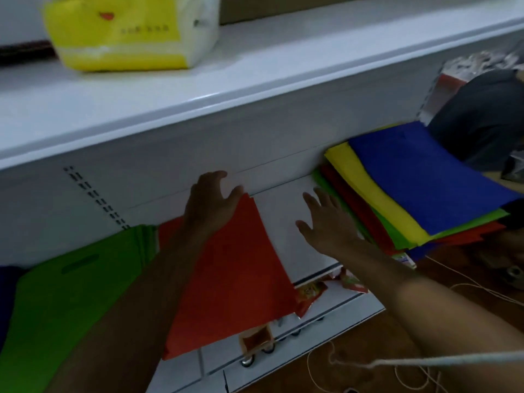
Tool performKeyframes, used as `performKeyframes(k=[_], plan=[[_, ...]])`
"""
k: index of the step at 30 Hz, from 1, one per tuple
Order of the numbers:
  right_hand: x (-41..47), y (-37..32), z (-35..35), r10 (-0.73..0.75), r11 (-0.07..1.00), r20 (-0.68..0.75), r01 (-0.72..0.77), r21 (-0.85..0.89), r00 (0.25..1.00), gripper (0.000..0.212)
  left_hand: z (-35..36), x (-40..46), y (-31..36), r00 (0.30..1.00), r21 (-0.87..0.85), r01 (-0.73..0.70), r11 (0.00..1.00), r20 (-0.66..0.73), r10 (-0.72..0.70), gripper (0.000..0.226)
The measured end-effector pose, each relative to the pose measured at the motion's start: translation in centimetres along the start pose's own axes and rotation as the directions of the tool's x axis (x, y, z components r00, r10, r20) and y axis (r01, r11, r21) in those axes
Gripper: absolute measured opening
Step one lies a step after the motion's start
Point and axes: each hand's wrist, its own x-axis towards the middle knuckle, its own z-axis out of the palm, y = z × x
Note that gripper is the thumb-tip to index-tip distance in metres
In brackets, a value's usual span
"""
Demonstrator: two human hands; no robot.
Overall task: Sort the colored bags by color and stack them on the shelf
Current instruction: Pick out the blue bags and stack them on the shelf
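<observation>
A red bag [241, 279] lies flat on the white shelf [292, 219], and my left hand [209, 202] rests open on its far corner. Left of it lies a stack of green bags [76, 287] with a handle slot. A dark blue bag [7, 293] shows at the far left edge. At the right sits a mixed pile: a blue bag [425, 177] on top, then a yellow bag [377, 194], with green and red layers under them. My right hand [326, 219] hovers open beside that pile's left edge, holding nothing.
An upper shelf [170, 103] overhangs, carrying a yellow and white tissue pack [127, 32]. Snack packets [309, 293] sit on a lower shelf below. String [425, 361] trails over the brown floor. A dark shape [479, 114] sits at the far right.
</observation>
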Motion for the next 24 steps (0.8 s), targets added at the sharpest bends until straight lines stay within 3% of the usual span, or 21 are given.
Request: performKeyframes(k=[5,13,18,24], plan=[[0.6,6.0,-3.5,-0.017,1.000,-0.088,0.017,0.009,0.996,0.071,2.1,1.7,10.0,0.994,-0.073,-0.107,0.992,0.026,0.109,0.057],[0.5,19.9,-7.7,0.081,0.994,-0.096,-0.073,0.082,0.992,0.069,10.5,3.6,22.9,0.985,-0.143,-0.117,0.983,0.106,0.133,0.054],[0.6,28.0,-8.0,0.188,0.979,-0.075,-0.181,0.089,0.979,0.071,16.7,4.5,26.0,0.971,-0.162,-0.011,0.987,0.234,0.050,0.055],[2.3,33.5,-7.2,0.343,0.936,-0.004,-0.341,0.089,0.939,0.079,21.9,5.3,26.1,0.920,-0.206,0.255,0.945,0.352,-0.172,0.064]])
